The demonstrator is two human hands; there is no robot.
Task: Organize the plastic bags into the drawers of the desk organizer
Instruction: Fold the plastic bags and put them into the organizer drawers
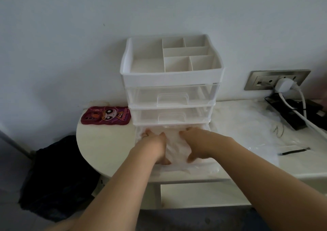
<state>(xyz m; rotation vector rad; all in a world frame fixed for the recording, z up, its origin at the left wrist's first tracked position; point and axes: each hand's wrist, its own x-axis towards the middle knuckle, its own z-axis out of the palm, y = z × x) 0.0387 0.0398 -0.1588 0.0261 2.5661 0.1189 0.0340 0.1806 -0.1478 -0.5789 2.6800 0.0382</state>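
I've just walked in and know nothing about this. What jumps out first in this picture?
Two bare hands, the left hand and right hand, press crumpled plastic bags into the pulled-out bottom drawer of a white desk organizer standing against the wall on the desk. Left of the organizer lies a bright pink cartoon phone case, the one splash of colour.

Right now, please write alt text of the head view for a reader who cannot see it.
The left hand and right hand press clear plastic bags into the open bottom drawer of a white desk organizer; the two drawers above are closed. A phone lies to its left.
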